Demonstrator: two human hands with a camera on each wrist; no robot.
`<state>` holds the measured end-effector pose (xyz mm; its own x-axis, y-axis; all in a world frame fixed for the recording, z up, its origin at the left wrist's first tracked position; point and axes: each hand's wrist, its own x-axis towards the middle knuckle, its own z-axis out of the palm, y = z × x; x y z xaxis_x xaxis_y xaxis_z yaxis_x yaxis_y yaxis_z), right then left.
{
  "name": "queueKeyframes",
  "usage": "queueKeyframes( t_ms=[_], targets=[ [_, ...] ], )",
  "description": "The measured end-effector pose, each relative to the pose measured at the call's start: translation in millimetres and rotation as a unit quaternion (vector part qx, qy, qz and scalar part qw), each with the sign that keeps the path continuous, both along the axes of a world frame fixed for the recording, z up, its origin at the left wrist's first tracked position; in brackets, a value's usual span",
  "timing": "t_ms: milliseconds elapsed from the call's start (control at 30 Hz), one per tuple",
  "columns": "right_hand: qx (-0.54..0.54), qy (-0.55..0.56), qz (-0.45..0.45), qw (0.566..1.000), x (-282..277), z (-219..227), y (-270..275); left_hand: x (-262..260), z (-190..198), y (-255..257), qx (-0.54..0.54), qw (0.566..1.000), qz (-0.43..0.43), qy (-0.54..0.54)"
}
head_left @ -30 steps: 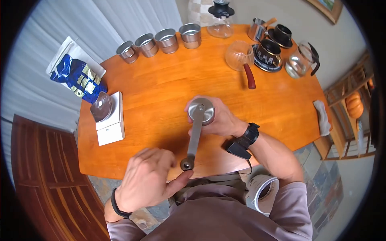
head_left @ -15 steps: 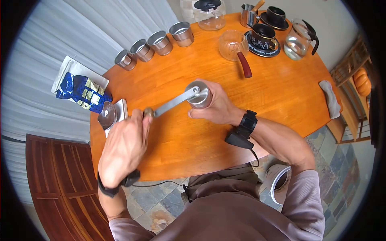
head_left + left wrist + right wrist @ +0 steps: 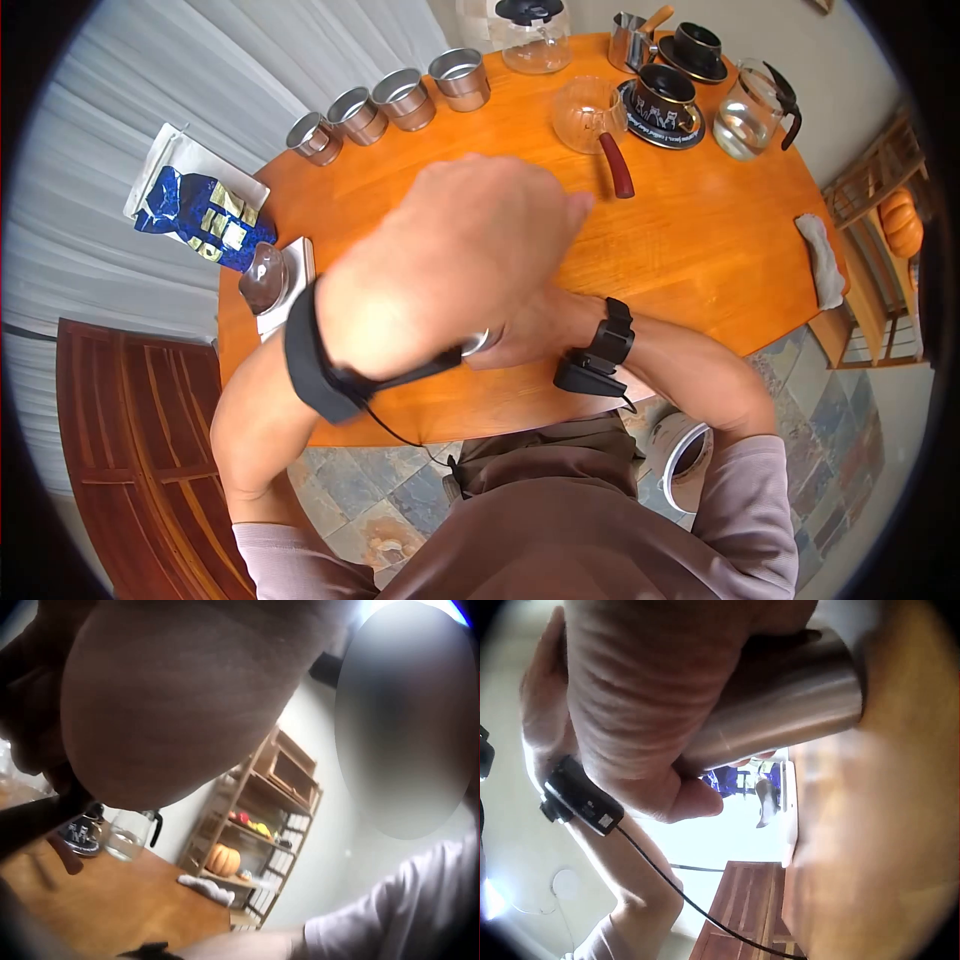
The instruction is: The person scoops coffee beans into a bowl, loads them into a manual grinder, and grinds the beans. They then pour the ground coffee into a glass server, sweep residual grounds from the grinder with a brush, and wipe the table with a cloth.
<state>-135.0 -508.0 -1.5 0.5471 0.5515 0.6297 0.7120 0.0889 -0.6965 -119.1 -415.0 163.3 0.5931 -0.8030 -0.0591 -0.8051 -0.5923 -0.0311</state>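
Observation:
A steel hand coffee grinder [image 3: 795,697] stands out from my right hand [image 3: 540,325], whose fingers and thumb wrap its cylinder close over the table. My left hand [image 3: 450,245] has swung over the top of it, blurred, and hides most of the grinder in the head view; only a sliver of metal shows below the wrist. In the left wrist view the dark crank arm [image 3: 41,819] runs out from under my curled fingers. The crank's knob is hidden in that hand.
Four-odd steel cups, several in a row [image 3: 404,100], line the back left. A blue coffee bag [image 3: 205,215] and a small glass cup [image 3: 264,278] on a white scale [image 3: 298,268] stand left. A red-handled glass pot [image 3: 590,115], black cups [image 3: 665,95] and a water carafe [image 3: 745,120] stand back right.
My left hand gripped the crank's knob and carried it round from the near side, to the left, then over the grinder's far side. My right hand keeps hold of the grinder's body.

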Motion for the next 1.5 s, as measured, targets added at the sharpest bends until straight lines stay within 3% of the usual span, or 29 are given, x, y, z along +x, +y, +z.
queueKeyframes(
  t_ms=[100, 167, 300, 333, 367, 500, 633, 833, 900, 1000, 1100, 1133, 1167, 1200, 1267, 1300, 1333, 1367, 1400, 1433, 1467, 1500],
  targets=[
    [0.026, 0.097, 0.014, 0.995, 8.2, -0.3, -4.2, -36.4, -8.5, -25.9, 0.042, 0.999, 0.007, -0.019],
    [0.054, 0.194, 0.034, 0.979, 12.1, -0.1, -6.7, -64.6, -15.7, -29.1, 0.069, 0.993, 0.076, -0.065],
    [0.119, 0.374, 0.069, 0.917, 16.2, 2.6, -11.6, -89.2, -12.4, 5.7, 0.032, 0.998, 0.041, -0.038],
    [0.089, 0.287, 0.014, 0.954, 13.9, 8.5, -12.7, -93.7, -13.1, 21.6, -0.011, 0.999, 0.041, 0.003],
    [0.093, 0.287, 0.011, 0.953, 15.2, 6.8, -12.6, -98.1, -12.8, 38.0, -0.051, 0.997, 0.040, 0.044],
    [0.081, 0.290, 0.028, 0.953, 19.8, 7.4, -14.2, -100.9, -12.7, 103.5, 0.056, 0.975, 0.212, -0.027],
    [0.050, 0.257, -0.024, 0.965, 16.5, 7.7, -7.4, -68.3, -15.9, 132.0, 0.007, 0.974, 0.226, 0.018],
    [0.055, 0.205, -0.124, 0.969, 26.8, 1.8, -30.1, -24.4, -24.0, 117.2, -0.020, 0.988, 0.154, -0.008],
    [0.035, 0.211, -0.121, 0.969, 24.9, 4.5, -33.9, -5.6, -34.4, 119.3, -0.018, 0.990, 0.140, -0.026],
    [0.026, 0.175, -0.094, 0.980, 12.8, 7.5, -21.3, 32.5, -54.9, 123.5, -0.097, 0.978, 0.020, -0.181],
    [-0.025, 0.126, -0.077, 0.989, 10.8, 13.0, -21.0, 53.3, -48.2, 104.2, -0.094, 0.982, 0.002, -0.163],
    [-0.035, 0.088, -0.082, 0.992, 10.3, 13.3, -21.0, 55.2, -39.8, 93.9, -0.084, 0.971, -0.070, -0.211],
    [-0.042, 0.049, -0.081, 0.995, 9.5, 13.5, -19.4, 52.3, -35.9, 83.6, -0.088, 0.961, -0.090, -0.247],
    [-0.060, 0.078, -0.066, 0.993, 6.4, 21.8, -22.5, 48.6, -31.4, 70.2, -0.087, 0.949, -0.108, -0.283],
    [-0.029, 0.052, -0.066, 0.996, 5.9, 23.5, -20.3, 41.5, -13.9, 23.6, -0.038, 0.985, -0.088, -0.140],
    [0.014, 0.027, -0.079, 0.996, 4.8, 23.1, -19.2, 27.2, -10.1, 3.3, -0.011, 0.988, -0.055, -0.147],
    [-0.050, 0.064, -0.086, 0.993, 2.1, 14.3, -24.4, 10.1, -11.3, -9.5, 0.018, 0.988, -0.026, -0.153],
    [-0.054, 0.065, -0.080, 0.993, -2.8, 25.0, -28.5, -4.6, -16.2, -10.4, -0.047, 0.979, -0.097, -0.171],
    [-0.182, 0.130, -0.180, 0.958, -10.1, 45.7, -32.2, -22.0, -22.0, -11.2, -0.112, 0.961, -0.167, -0.188],
    [-0.304, 0.189, -0.275, 0.892, -14.0, 56.9, -35.3, -46.6, -16.9, -20.9, -0.040, 0.983, -0.131, -0.124],
    [-0.032, 0.249, -0.045, 0.967, -5.0, 40.2, -37.1, -69.5, -12.7, -28.1, 0.032, 0.993, -0.095, -0.057],
    [-0.035, 0.249, -0.043, 0.967, 2.5, 30.6, -37.7, -85.4, -20.9, -26.2, 0.029, 0.994, -0.091, -0.057]
  ],
)
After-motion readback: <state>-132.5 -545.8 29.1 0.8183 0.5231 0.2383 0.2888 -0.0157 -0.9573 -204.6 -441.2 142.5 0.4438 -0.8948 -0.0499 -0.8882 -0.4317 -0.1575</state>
